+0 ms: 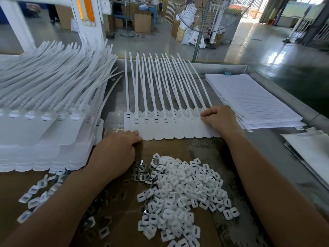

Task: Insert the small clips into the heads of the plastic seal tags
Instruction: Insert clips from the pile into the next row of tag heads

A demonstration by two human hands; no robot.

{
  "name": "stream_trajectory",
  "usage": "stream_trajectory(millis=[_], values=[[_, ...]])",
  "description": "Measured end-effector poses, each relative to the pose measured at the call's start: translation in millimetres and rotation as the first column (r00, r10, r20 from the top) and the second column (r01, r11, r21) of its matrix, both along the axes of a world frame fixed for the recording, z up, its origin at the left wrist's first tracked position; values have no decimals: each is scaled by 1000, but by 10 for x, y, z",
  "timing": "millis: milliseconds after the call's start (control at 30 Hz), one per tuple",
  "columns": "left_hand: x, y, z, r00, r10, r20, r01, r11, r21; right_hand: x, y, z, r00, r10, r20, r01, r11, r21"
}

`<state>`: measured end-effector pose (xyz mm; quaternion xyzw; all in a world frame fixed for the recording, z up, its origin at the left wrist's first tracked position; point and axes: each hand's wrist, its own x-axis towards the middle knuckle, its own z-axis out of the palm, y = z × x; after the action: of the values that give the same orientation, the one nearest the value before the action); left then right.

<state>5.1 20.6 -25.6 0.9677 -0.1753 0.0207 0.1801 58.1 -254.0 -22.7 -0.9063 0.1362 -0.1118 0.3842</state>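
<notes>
A row of several white plastic seal tags [160, 129] lies flat in the middle of the table, heads near me and tails fanning away. My right hand [219, 120] is at the row's right end, its fingertips pinched on the head of the last tag; whether a clip is between them is hidden. My left hand [115, 150] rests with curled fingers against the row's lower left edge. A heap of small white clips [185, 193] lies on brown cardboard [169, 148] between my forearms, with a few metal inserts [142, 175] beside it.
A tall stack of seal tags [44, 122] fills the left side. Loose clips [33, 198] lie scattered at lower left. A stack of lined paper sheets [252, 100] sits to the right, with white bags [311, 147] beyond. A standing fan [210, 15] rises behind the metal table's rim [231, 67].
</notes>
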Motion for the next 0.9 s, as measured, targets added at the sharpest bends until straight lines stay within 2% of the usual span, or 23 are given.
stream_trajectory(millis=[433,567,700,833,900], values=[[2,1,-12,1000,8,-9,-8,1000,3,148,12,97,990,-60,-127,66,997,46],[-6,11,-18,1000,7,-6,-8,1000,-12,107,33,96,993,-58,-104,63,997,40],[-2,10,-21,1000,7,6,-7,1000,-22,-46,46,51,999,12,-41,-13,1000,-16],[5,13,-21,1000,5,4,-5,1000,-18,-268,-8,79,990,118,-81,-119,993,-7],[6,17,-24,1000,2,5,-2,1000,-16,-398,-35,135,975,203,-90,-209,977,-52]])
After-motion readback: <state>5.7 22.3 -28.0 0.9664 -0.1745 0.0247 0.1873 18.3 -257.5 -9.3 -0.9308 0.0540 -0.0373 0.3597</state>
